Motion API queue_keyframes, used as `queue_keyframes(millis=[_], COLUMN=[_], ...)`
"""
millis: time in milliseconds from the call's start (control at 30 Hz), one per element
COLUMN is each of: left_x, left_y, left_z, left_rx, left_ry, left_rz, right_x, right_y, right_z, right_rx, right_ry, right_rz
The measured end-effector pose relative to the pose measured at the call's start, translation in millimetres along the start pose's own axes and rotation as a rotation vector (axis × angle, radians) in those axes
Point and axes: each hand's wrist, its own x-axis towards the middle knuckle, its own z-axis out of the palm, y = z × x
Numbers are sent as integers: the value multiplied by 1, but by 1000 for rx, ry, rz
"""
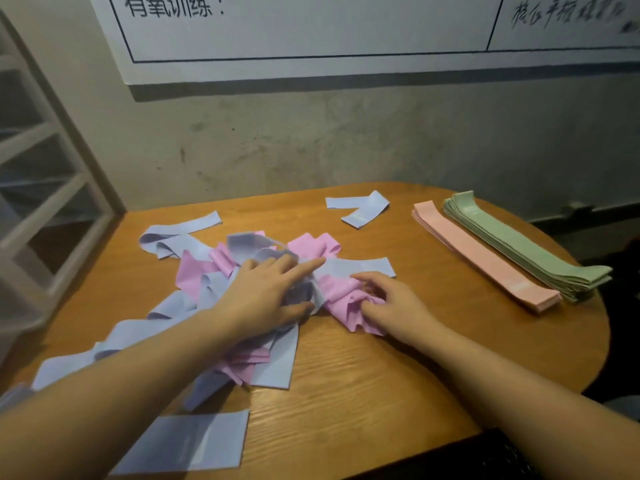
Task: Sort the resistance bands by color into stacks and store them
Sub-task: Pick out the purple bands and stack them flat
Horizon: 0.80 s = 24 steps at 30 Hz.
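A tangled heap of flat pink and pale blue elastic resistance bands (221, 282) lies at the middle of the round wooden counter (398, 344), spreading toward its near left edge. The left hand (266, 292) rests flat on the heap, fingers straight, forefinger stretched toward the right, its grip slack on nothing. The right hand (388, 303) sits just beside it, fingers curled into a crumpled pink band (346, 303), gripping it. A blue band (360, 266) runs under and between the two hands, overlapping the pink one.

At the far edge a folded pale blue band (360, 209) lies apart from the heap. On the right, well apart from the heap, stand a neat salmon-pink stack (485, 261) and, touching it on its far side, a sage-green stack (526, 247).

Behind the counter is a stained grey wall (311, 140) bearing a white board with printed characters (311, 26); a white-framed shelf unit (41, 188) stands at left.
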Motion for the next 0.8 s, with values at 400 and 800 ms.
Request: queue_keyframes(millis=[400, 800], left_x=[36, 54], left_y=[30, 29], left_z=[9, 24], left_rx=[24, 90], left_ry=[-83, 46], left_rz=[117, 225], right_x=[-8, -7], right_y=[10, 16], right_z=[-18, -14], right_rx=[869, 685], right_ry=[348, 276], right_rz=[75, 0])
